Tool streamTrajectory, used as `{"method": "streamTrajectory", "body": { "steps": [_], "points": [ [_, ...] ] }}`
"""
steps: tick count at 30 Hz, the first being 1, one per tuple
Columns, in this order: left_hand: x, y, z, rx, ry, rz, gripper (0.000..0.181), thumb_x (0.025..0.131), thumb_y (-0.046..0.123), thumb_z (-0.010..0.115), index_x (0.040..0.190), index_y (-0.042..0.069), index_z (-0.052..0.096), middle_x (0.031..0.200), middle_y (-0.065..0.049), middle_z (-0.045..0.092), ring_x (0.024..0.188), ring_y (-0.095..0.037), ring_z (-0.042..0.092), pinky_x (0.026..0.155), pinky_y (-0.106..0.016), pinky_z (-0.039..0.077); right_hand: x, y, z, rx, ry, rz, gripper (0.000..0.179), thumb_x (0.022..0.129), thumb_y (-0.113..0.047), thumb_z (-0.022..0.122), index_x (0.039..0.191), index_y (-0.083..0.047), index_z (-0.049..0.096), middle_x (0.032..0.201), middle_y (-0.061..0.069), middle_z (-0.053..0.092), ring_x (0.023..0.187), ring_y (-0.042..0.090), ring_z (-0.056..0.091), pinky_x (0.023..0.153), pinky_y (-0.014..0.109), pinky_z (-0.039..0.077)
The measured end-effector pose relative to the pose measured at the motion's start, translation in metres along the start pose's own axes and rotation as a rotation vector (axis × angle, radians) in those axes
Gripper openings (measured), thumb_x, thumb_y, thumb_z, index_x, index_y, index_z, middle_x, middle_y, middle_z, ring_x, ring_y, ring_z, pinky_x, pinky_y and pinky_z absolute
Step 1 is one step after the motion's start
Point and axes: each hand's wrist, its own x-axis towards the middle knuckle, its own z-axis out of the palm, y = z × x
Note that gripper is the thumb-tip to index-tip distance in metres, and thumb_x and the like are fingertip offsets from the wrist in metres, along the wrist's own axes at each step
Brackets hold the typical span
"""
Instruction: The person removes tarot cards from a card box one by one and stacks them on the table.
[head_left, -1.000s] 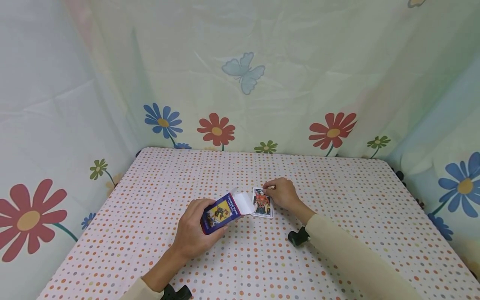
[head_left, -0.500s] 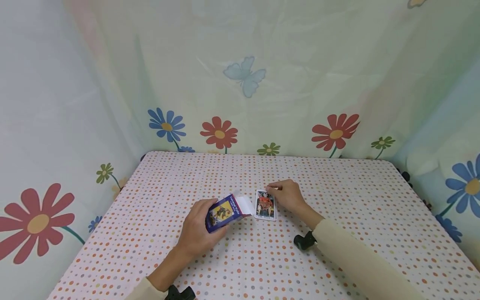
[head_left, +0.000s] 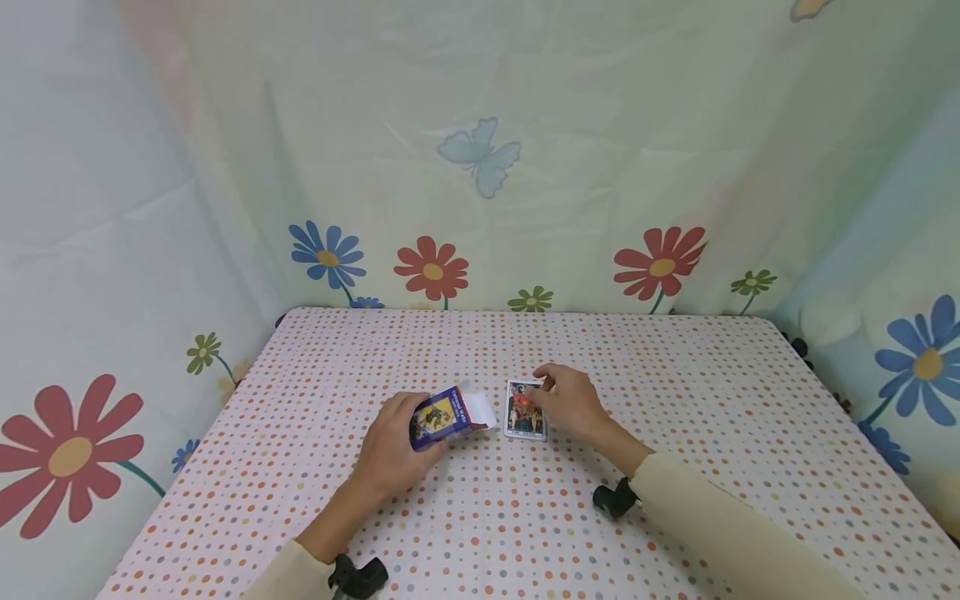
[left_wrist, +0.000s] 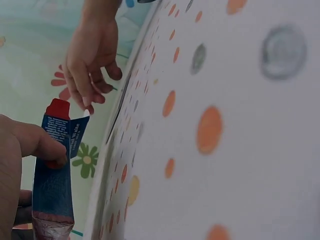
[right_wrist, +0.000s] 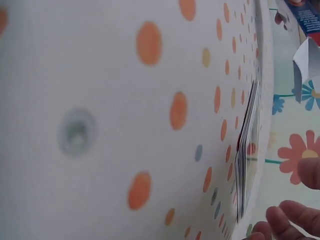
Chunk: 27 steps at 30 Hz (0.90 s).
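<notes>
My left hand [head_left: 392, 446] grips a blue card box [head_left: 437, 418] with a yellow picture and "Universal Waite" lettering. The box is held tilted, its white end flap [head_left: 480, 410] lifted and pointing right. To the right of that flap, a small stack of tarot cards [head_left: 522, 422] lies face up, a red-robed figure on top. Over the stack's right side is my right hand [head_left: 576, 404], thumb and fingers loosely bent and spread apart with nothing between them. In the right wrist view the cards [right_wrist: 245, 155] form a thin, slightly uneven pile beside the fingertips.
A white cloth with coloured dots covers the table [head_left: 480, 525]. Behind and at both sides hangs a curtain [head_left: 570, 167] printed with flowers and a butterfly. Black wrist cameras [head_left: 615, 498] sit at both sleeves.
My right fingers have spread from their close pose at the stack's upper right corner, and the thumb now overlaps the top card. The left hand still holds the box, now tilted a little flatter.
</notes>
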Motion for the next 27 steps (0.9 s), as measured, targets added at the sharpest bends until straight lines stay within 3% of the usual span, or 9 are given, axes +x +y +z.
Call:
{"method": "streamTrajectory", "body": {
  "steps": [5, 15, 21, 27],
  "points": [
    [0.008, -0.001, 0.001, 0.042, -0.068, -0.055, 0.069, 0.078, 0.031, 0.083, 0.138, 0.007, 0.058, 0.130, -0.008, 0.059, 0.106, -0.020, 0.056, 0.083, -0.038, 0.049, 0.000, 0.000, 0.002, -0.009, -0.031, 0.066, 0.045, 0.095, -0.025, 0.071, 0.130, 0.001, 0.063, 0.094, 0.011, 0.070, 0.061, 0.015, 0.056, 0.054, 0.031, 0.045],
    [0.015, -0.001, 0.003, 0.059, -0.086, -0.075, 0.072, 0.078, 0.036, 0.085, 0.139, 0.009, 0.057, 0.133, -0.008, 0.058, 0.109, -0.022, 0.056, 0.086, -0.039, 0.049, 0.003, -0.005, -0.001, 0.049, -0.032, 0.143, 0.039, 0.097, -0.021, 0.065, 0.129, 0.001, 0.061, 0.103, 0.014, 0.072, 0.083, 0.021, 0.067, 0.070, 0.037, 0.055],
    [0.017, -0.002, 0.004, 0.055, -0.110, -0.080, 0.072, 0.078, 0.036, 0.085, 0.139, 0.009, 0.057, 0.132, -0.007, 0.059, 0.109, -0.022, 0.056, 0.087, -0.041, 0.049, 0.006, -0.006, -0.007, 0.058, -0.040, 0.219, 0.037, 0.099, -0.023, 0.060, 0.128, 0.000, 0.059, 0.100, 0.015, 0.070, 0.074, 0.021, 0.065, 0.062, 0.034, 0.052],
    [0.019, -0.003, 0.004, 0.068, -0.133, -0.091, 0.072, 0.077, 0.033, 0.084, 0.139, 0.010, 0.057, 0.135, -0.007, 0.058, 0.114, -0.023, 0.056, 0.093, -0.044, 0.049, 0.012, -0.003, -0.012, 0.217, -0.068, 0.292, 0.029, 0.101, -0.022, 0.058, 0.120, 0.001, 0.059, 0.091, 0.015, 0.067, 0.075, 0.023, 0.067, 0.065, 0.033, 0.059]
  ]
}}
